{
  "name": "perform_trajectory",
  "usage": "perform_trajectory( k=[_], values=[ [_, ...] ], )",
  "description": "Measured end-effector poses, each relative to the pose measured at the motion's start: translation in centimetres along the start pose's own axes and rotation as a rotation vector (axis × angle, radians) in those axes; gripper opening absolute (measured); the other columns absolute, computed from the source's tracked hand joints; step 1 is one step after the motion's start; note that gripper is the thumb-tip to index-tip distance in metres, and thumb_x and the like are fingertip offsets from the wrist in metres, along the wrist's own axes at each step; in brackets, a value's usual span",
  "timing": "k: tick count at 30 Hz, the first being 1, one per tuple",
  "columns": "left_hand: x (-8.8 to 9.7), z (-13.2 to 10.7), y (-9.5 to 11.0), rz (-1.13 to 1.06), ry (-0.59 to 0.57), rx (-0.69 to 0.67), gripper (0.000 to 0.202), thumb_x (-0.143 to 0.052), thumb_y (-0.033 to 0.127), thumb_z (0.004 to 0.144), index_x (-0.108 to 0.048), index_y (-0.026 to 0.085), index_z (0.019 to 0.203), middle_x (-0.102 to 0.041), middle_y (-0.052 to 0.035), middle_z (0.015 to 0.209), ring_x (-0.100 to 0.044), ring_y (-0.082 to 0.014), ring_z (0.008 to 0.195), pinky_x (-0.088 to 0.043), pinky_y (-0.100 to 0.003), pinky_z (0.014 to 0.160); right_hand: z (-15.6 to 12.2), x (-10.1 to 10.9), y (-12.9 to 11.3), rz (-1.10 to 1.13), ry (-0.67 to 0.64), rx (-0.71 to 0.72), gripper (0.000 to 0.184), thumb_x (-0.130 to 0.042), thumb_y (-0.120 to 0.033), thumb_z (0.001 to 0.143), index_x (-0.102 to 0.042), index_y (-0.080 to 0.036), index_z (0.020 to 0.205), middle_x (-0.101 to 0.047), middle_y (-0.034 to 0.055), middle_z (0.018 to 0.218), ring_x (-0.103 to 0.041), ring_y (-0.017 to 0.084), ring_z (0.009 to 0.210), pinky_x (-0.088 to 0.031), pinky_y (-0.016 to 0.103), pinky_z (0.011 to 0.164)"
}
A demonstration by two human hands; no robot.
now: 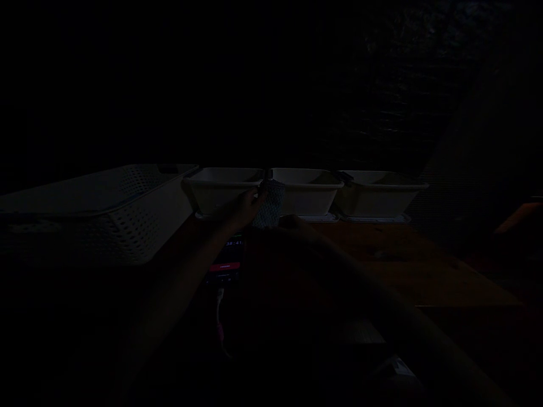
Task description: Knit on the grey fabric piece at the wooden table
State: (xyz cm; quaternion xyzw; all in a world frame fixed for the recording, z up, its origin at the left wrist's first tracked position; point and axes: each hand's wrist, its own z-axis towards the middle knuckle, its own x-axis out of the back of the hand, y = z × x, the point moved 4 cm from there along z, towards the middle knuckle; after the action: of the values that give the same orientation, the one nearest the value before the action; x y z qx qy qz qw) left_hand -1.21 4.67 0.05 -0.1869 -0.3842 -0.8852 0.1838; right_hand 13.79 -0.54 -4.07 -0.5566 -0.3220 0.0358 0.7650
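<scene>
The scene is very dark. Between my hands a bluish-grey, textured piece that looks like patterned fabric stands upright in front of the bins. My left hand grips its upper left side, thumb and fingers closed on it. Down at its lower right edge, my right hand has its fingers bent against the piece; shadow hides the fingertips. Just below my left hand a phone lies on the wooden table, its screen lit with a timer and a red bar.
Three pale bins stand in a row behind my hands. At the left is a large white perforated basket. A white cable runs from the phone toward me. Far right, another person's arm shows dimly.
</scene>
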Motion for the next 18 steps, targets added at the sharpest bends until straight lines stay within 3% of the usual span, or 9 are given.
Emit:
perform_trajectory(
  k=[5, 11, 18],
  values=[
    [0.2, 0.0, 0.4, -0.034, 0.007, 0.009, 0.034, -0.041, 0.045, 0.084, -0.054, 0.013, 0.086, -0.056, -0.0027, 0.075, -0.051, -0.0130, 0.067, -0.037, -0.021, 0.057, -0.2, -0.1, 0.0, 0.001, -0.010, 0.009, 0.045, -0.057, -0.052, 0.067, -0.049, -0.008, 0.068, -0.044, 0.0008, 0.061, -0.036, 0.003, 0.051, -0.026, 0.016, 0.045],
    [0.1, -0.2, 0.5, -0.037, -0.011, 0.015, 0.032, -0.042, 0.044, 0.085, -0.053, 0.014, 0.084, -0.055, -0.0018, 0.072, -0.050, -0.0127, 0.066, -0.036, -0.021, 0.055, 0.0, 0.5, 0.3, -0.085, 0.025, 0.014, 0.042, -0.060, -0.047, 0.066, -0.045, -0.008, 0.060, -0.038, -0.0014, 0.056, -0.030, 0.001, 0.050, -0.021, 0.016, 0.044],
    [-0.3, 0.2, -0.2, -0.143, -0.052, -0.003, 0.037, -0.043, 0.047, 0.083, -0.055, 0.012, 0.087, -0.058, -0.0040, 0.079, -0.054, -0.0149, 0.074, -0.039, -0.023, 0.062, -0.4, 0.1, -1.0, 0.124, -0.001, 0.015, 0.044, -0.062, -0.049, 0.065, -0.055, -0.007, 0.078, -0.053, 0.0036, 0.071, -0.044, 0.005, 0.058, -0.034, 0.016, 0.051]
  ],
)
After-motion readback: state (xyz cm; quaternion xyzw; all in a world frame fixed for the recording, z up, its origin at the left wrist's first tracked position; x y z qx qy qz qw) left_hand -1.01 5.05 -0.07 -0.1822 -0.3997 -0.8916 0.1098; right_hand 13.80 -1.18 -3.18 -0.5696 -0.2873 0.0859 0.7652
